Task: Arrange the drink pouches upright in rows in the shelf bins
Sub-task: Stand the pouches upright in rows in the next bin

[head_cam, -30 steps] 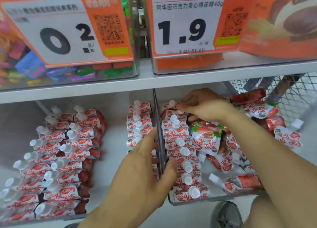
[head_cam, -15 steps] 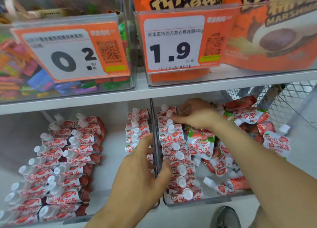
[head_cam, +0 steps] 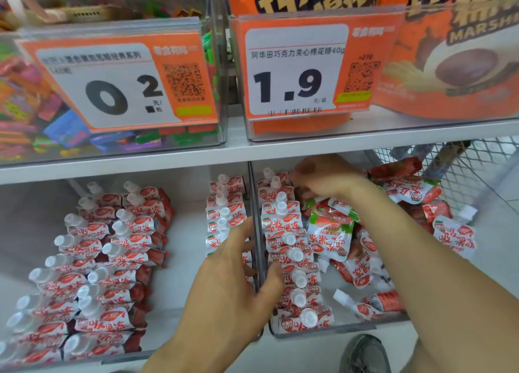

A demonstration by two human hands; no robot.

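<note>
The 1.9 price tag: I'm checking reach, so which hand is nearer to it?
Right. The right hand is at the back of the bin, just under the 1.9 price tag; the left hand is lower, at the bin divider.

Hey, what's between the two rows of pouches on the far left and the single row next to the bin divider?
In the head view, only bare white bin floor lies between the double row of pouches and the single row beside the divider.

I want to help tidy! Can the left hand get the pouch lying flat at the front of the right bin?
Probably yes. The left hand sits at the divider, and the flat pouch lies uncovered near the front. It would have to pass over the upright row and under the right forearm.
</note>
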